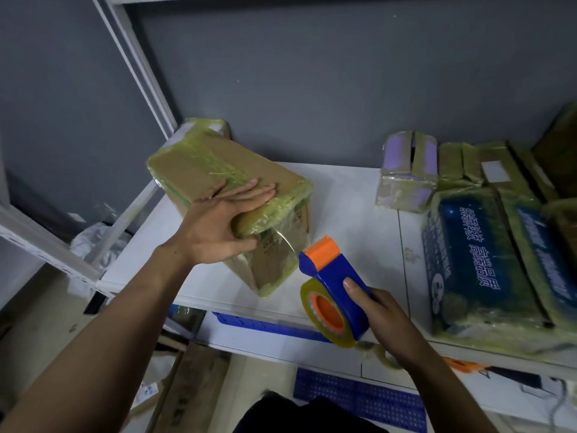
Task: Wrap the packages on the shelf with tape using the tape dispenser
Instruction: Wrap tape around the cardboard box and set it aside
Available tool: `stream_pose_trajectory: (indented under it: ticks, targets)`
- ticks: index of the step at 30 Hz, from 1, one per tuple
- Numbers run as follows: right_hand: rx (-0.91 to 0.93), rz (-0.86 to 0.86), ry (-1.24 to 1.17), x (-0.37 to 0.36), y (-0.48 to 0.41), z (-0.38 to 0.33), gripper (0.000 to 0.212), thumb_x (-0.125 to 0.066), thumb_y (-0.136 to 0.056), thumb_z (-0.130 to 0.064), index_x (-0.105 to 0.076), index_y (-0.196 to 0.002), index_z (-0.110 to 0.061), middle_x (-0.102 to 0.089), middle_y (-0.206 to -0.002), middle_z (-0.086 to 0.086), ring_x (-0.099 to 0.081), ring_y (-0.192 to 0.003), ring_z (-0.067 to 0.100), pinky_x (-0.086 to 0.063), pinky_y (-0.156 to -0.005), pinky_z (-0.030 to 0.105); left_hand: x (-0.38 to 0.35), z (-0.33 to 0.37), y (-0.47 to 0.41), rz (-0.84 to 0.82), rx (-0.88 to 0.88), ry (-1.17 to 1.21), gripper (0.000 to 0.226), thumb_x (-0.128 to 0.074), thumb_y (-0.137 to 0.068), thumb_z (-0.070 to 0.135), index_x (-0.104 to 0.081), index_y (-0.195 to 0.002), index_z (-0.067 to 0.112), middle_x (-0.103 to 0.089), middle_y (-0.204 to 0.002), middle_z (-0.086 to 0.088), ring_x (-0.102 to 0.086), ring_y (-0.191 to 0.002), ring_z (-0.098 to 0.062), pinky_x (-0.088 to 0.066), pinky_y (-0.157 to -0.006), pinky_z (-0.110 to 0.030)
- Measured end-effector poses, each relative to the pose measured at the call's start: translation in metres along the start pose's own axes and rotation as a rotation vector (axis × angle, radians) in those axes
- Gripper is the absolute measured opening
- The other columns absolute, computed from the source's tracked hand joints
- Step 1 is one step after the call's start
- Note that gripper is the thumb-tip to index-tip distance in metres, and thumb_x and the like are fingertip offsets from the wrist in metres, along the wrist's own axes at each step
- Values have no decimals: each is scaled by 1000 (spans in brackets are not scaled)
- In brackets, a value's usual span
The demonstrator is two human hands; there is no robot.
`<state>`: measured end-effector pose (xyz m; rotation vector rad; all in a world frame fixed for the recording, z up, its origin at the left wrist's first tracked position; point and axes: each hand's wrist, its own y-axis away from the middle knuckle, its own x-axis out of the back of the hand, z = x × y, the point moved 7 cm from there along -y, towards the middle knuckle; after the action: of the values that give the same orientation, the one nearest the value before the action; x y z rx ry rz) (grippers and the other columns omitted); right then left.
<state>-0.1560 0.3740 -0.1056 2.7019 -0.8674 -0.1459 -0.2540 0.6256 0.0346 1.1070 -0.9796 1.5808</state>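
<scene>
A brown cardboard package point(199, 164) bound in greenish clear tape stands tilted on the white shelf point(349, 220). My left hand point(224, 220) lies on its top near edge, fingers straight across the top and thumb on the near side. My right hand point(384, 314) grips the handle of a blue and orange tape dispenser point(327, 270) just right of the package. Its roll of clear tape point(324, 310) hangs below. A strip of tape point(284, 242) runs from the dispenser's head to the package's near face.
Several taped packages stand at the shelf's right: a purple-marked one point(406, 176), a blue printed one point(477, 260), brown ones point(487, 164) behind. A white shelf post point(137, 67) rises at the left. Blue perforated trays point(359, 398) lie on the lower shelf.
</scene>
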Motion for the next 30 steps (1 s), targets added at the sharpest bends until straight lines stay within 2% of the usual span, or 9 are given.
stream_pose_trajectory:
  ticks: [3,6,8,11,14,17,21,25,30]
  targets:
    - [33,8,50,1,2,0,50,-56,-91,-70,-78,-99,-26,-80,-96,4,-77,-89,20,-59,-74,21,3,-1,-4,-21,39,69,85,-58,-69,59,-34,-150,50,-27,-155,38,-10,-147,14,-8,-127,-46]
    - [60,12,99,-2,1,-5,52,-56,-88,-76,-76,-96,-28,-79,-93,0,-76,-87,16,-56,-73,22,6,1,-6,-46,134,80,86,-50,-68,89,-44,-144,50,-31,-154,38,-14,-147,13,-10,-126,-48]
    - [70,10,132,-3,-1,-6,54,-55,-89,-75,-75,-99,-26,-79,-94,-2,-76,-86,13,-55,-73,22,8,7,-5,38,262,38,94,-45,-60,99,-48,-141,50,-40,-152,31,-30,-145,-1,-21,-123,-45]
    - [65,-4,180,-5,-4,-5,54,-55,-94,-72,-72,-104,-22,-79,-95,-3,-76,-87,13,-57,-78,28,3,20,-7,176,360,-10,84,-59,-67,89,-52,-139,45,-54,-146,16,-40,-144,-18,-27,-119,-48]
    - [68,7,213,-4,-10,-8,49,-56,-93,-66,-71,-105,-21,-78,-93,-5,-75,-85,12,-56,-78,31,-6,22,-9,238,407,-43,70,-68,-78,68,-50,-140,43,-56,-146,6,-25,-152,-15,-21,-122,-52]
    - [85,32,241,-2,-20,-18,48,-61,-95,-64,-73,-98,-18,-77,-86,0,-75,-79,16,-55,-73,34,-13,27,-5,345,419,-70,67,-69,-80,54,-50,-142,40,-58,-144,-4,-32,-149,-16,-24,-121,-49]
    - [41,11,277,1,-39,-33,55,-68,-91,-63,-75,-88,-9,-76,-77,5,-73,-69,18,-50,-65,29,-17,28,1,428,393,-84,64,-67,-84,59,-53,-143,37,-64,-137,-2,-38,-147,-15,-25,-122,-45]
    - [-6,-35,253,1,-53,-43,51,-70,-88,-64,-77,-90,-14,-78,-77,2,-75,-67,14,-51,-57,19,-19,25,-2,411,385,-83,60,-58,-89,62,-52,-144,38,-62,-140,2,-35,-148,-14,-23,-122,-44]
    - [-17,-54,263,-6,-62,-45,52,-72,-86,-66,-77,-94,-15,-80,-82,0,-77,-73,15,-53,-62,23,-22,26,-3,397,371,-88,55,-55,-97,54,-49,-147,32,-58,-145,2,-33,-148,-13,-21,-122,-45]
